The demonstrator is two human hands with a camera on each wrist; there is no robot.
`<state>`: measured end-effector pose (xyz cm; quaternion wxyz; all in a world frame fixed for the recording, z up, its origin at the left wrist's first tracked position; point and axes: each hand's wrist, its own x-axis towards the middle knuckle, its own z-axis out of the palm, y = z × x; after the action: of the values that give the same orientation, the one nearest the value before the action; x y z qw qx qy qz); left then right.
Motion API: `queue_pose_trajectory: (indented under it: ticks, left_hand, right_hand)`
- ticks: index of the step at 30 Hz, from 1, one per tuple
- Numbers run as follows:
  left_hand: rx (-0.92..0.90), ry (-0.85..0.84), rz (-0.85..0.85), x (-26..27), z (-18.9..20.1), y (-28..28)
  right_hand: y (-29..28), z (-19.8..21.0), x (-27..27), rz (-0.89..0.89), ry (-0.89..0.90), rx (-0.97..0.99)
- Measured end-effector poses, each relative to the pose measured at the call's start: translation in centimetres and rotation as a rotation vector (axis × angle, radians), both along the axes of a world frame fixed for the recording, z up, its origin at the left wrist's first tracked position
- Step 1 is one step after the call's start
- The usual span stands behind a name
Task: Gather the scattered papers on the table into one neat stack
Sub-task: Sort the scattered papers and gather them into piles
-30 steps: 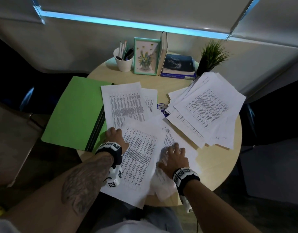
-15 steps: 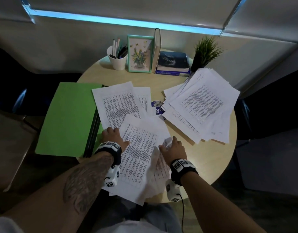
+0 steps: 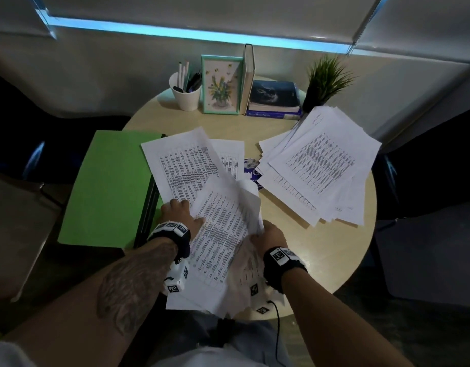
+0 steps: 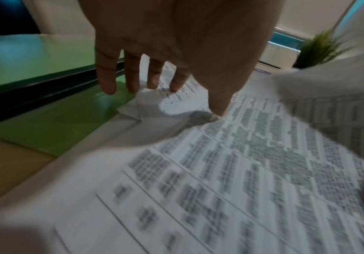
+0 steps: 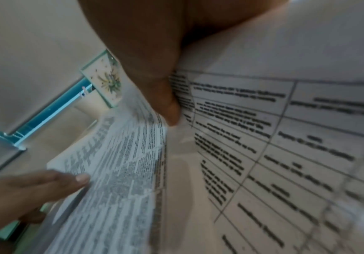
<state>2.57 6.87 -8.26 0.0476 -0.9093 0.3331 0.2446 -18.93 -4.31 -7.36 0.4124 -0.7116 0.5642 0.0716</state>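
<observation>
A: Item one, near edge of the round bench?
B: Bundle of printed sheets, buckled upward between both hands, its lower corners hanging past the bench edge toward the person.

A: Left hand?
B: At the bundle's left edge. Fingers straight and spread, tips down on paper and on the green folder; thumb lies on the top sheet. Nothing gripped.

A: Right hand?
B: At the bundle's right edge. The wrist view shows the thumb pressed onto a table-printed sheet, paper pinched beneath it; the sheet curls up against the palm.

A: Other papers?
B: Single printed page, flat, just beyond the left hand, overlapping the folder's edge. A second page partly under it. Loose fanned pile on the right side of the bench, well apart from both hands.

A: Remaining stock, far edge?
B: White cup of pens, framed flower picture, upright book, stacked books, small potted plant. A blue-and-white object, partly hidden between the papers; kind not legible.
</observation>
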Motion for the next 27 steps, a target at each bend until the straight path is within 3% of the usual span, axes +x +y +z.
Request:
queue_pose_trajectory:
  ticks: [7,13,16,22,27]
  left_hand:
    - [-0.034,0.111,0.096,0.9,-0.9,0.0]
    - [-0.027,0.092,0.105,0.6,-0.6,-0.7]
    - [-0.034,0.054,0.016,-0.1,-0.3,-1.2]
    - [-0.040,0.011,-0.113,-1.5,-0.8,-1.9]
    - [-0.061,-0.001,-0.126,-1.9,-1.3,-1.8]
  right_hand:
    - [-3.1,2.5,-1.8,0.015,-0.122,-0.123]
    - [-8.0,4.4,-5.7,-0.368,-0.288,-0.239]
    - [-11.1,5.5,-6.9,-0.532,-0.337,-0.244]
    - [-17.7,6.9,-7.4,-0.678,-0.328,-0.201]
    - [-23.3,7.2,-7.7,-0.654,-0.239,-0.207]
